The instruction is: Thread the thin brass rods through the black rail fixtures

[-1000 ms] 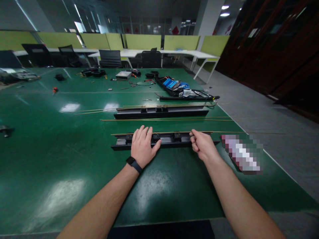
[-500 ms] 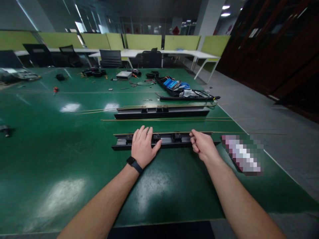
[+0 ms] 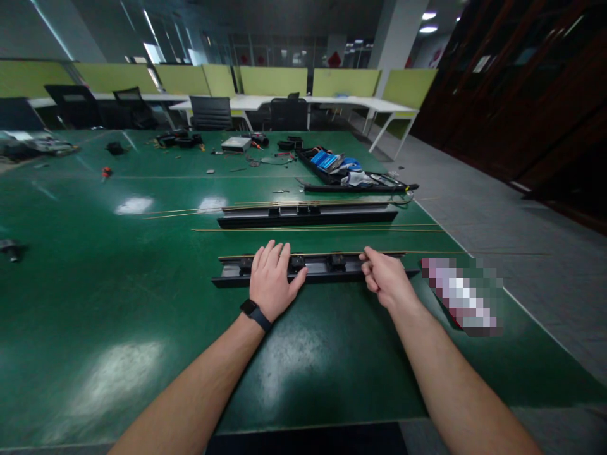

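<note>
A black channel-shaped rail (image 3: 332,277) with a silvery inside lies crosswise on the green table, and several small black blocks sit in it. My left hand (image 3: 272,284) rests open across its left half, fingers spread and pointing away from me. Along the rail's far edge runs a thin brass-coloured rod (image 3: 436,252), which sticks out well past the right end. My right hand (image 3: 386,278) is closed in a pinch on this rod near the rail's right end. The fingertips partly hide the grip.
Two more thin rods (image 3: 313,229) lie behind the near rail. Beyond them is a second black rail (image 3: 308,219) with rods along it. A black tray (image 3: 327,175) holds blue packets farther back. A blurred-out flat object (image 3: 459,297) lies by my right forearm.
The thin rod has slid slightly to the right along the rail. Both hands keep nearly the same place.
</note>
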{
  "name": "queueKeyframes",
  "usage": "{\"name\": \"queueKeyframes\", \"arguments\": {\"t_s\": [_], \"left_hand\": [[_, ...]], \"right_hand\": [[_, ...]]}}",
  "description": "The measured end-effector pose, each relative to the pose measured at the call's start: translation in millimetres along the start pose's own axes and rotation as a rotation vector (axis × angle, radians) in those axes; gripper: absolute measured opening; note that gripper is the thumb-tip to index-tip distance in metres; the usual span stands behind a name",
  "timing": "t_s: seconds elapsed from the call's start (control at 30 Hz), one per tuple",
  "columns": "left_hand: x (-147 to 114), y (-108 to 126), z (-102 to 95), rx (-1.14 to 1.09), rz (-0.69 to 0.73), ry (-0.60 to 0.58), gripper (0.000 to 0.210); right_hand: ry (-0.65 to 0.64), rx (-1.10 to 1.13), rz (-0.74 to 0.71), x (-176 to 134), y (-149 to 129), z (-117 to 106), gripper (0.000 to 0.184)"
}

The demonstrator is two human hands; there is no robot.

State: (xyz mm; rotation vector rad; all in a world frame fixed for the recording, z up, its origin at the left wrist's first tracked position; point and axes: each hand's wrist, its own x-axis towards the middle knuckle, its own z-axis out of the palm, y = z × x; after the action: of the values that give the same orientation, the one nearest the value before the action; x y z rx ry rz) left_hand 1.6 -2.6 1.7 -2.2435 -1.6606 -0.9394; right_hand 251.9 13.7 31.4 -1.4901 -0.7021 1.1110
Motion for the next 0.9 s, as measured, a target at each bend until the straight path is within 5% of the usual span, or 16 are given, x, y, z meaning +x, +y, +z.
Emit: {"name": "queueKeyframes", "arguments": {"t_s": [0.9], "left_hand": [[0.1, -0.2, 0.0, -0.002, 0.005, 0.003, 0.061]], "right_hand": [[0.020, 0.067, 0.006, 5.3, 3.7, -1.6, 0.023]]}}
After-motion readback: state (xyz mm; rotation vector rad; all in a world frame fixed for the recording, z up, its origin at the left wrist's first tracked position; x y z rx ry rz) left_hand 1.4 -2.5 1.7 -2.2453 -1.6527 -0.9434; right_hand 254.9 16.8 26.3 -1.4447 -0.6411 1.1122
